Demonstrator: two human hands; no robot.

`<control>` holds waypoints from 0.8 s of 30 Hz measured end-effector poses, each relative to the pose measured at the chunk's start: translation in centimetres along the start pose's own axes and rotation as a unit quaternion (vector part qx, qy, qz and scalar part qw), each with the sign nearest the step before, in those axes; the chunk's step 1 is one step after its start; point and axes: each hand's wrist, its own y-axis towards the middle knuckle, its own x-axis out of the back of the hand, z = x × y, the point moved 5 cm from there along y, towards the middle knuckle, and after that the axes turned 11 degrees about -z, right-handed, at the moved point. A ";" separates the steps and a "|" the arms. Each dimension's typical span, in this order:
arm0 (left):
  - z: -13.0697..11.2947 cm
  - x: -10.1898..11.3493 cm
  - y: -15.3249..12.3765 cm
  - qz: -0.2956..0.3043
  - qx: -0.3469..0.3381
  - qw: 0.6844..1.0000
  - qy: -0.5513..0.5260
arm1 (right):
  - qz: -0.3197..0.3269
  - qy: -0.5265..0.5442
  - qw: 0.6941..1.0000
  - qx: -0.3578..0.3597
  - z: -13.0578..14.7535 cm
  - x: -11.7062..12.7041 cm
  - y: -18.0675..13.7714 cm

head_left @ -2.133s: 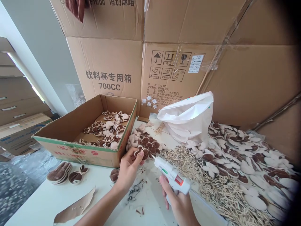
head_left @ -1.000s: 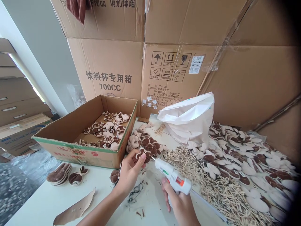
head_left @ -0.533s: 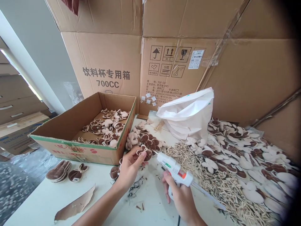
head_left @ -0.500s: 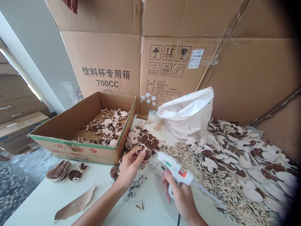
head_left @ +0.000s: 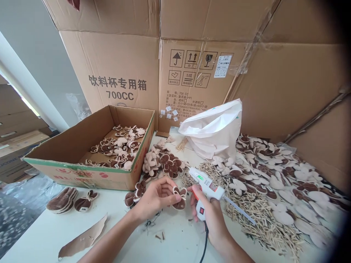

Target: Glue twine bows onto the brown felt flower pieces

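Pinching a brown bow piece between thumb and fingertips, your left hand sits just right of the open cardboard box, off its front corner. Your right hand, further right of the box, has its fingers wrapped tight round the grip of the white glue gun; the nozzle points up and back toward the box, clear of the bow. Loose bow pile lies against the box's right wall; white bag well right of the box
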 end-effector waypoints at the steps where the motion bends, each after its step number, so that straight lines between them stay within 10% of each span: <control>1: 0.0 -0.2 -0.1 0.013 0.001 1.000 0.000 | 0.005 -0.001 1.000 0.000 0.1 -0.1 -0.2; 17: -0.2 0.5 0.3 -0.052 -0.074 0.987 0.135 | -0.008 0.003 1.000 0.029 0.6 -0.1 -0.8; 24: -0.6 -1.4 -0.9 0.031 -0.333 0.820 0.464 | -0.034 0.031 0.998 0.031 0.7 0.8 0.1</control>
